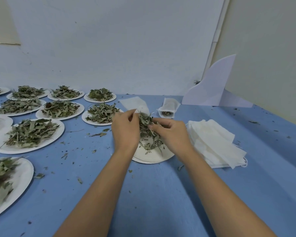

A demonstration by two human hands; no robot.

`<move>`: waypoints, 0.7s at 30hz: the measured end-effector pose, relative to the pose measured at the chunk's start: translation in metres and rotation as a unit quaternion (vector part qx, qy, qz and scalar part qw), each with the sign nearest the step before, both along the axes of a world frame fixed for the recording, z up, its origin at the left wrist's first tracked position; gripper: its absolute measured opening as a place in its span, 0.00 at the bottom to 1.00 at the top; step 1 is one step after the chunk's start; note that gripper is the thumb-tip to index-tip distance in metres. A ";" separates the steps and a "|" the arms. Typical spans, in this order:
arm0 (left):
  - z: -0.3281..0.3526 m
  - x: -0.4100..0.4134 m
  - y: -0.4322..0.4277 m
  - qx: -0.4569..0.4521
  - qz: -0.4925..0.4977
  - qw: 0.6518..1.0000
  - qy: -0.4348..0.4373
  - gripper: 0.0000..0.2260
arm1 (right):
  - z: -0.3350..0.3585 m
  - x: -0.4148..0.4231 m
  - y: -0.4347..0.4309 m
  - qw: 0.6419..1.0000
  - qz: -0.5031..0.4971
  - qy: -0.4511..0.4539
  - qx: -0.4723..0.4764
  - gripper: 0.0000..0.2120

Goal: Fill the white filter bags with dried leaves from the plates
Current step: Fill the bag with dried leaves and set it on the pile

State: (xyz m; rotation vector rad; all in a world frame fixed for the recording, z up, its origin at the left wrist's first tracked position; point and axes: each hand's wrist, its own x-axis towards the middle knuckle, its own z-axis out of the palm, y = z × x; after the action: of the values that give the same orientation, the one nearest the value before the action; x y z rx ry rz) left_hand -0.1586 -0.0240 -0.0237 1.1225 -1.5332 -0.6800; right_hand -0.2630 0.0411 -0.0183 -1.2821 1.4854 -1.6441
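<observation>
Loads of white paper plates (15,149) heaped with dried grey-green leaves (31,132) fill the left of the frame. In the centre, one plate (149,158) is nearly bare, with a clump of leaves (148,129) gripped over it by the right hand (171,134). The left hand (125,130) pinches the edge of a flat empty bag (135,102) just behind. A filled bag (169,105) lies upper centre-right, and a stack of fresh bags (215,144) sits right of that plate.

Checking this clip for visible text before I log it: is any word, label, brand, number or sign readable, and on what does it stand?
None: no text can be read anywhere in the head view.
Paper plates: plain white, no print.
Filter bags: plain white, no label showing.
White board at the back right: blank.
</observation>
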 end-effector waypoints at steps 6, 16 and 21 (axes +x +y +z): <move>0.005 0.001 0.004 0.069 -0.101 0.990 0.069 0.09 | -0.007 -0.001 -0.006 0.990 -0.109 0.089 -0.001 0.11; 0.009 -0.002 0.007 0.141 -0.236 0.946 0.173 0.09 | -0.009 0.001 -0.005 0.964 -0.170 0.201 -0.030 0.14; 0.003 -0.004 0.007 0.135 -0.267 0.934 0.198 0.06 | -0.010 0.004 -0.005 0.961 -0.169 0.215 -0.050 0.15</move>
State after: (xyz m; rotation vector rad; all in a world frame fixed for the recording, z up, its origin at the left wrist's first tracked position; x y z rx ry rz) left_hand -0.1626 -0.0171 -0.0207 0.6903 -1.4168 -1.4314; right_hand -0.2591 0.0362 -0.0282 -1.5861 1.9942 -1.7405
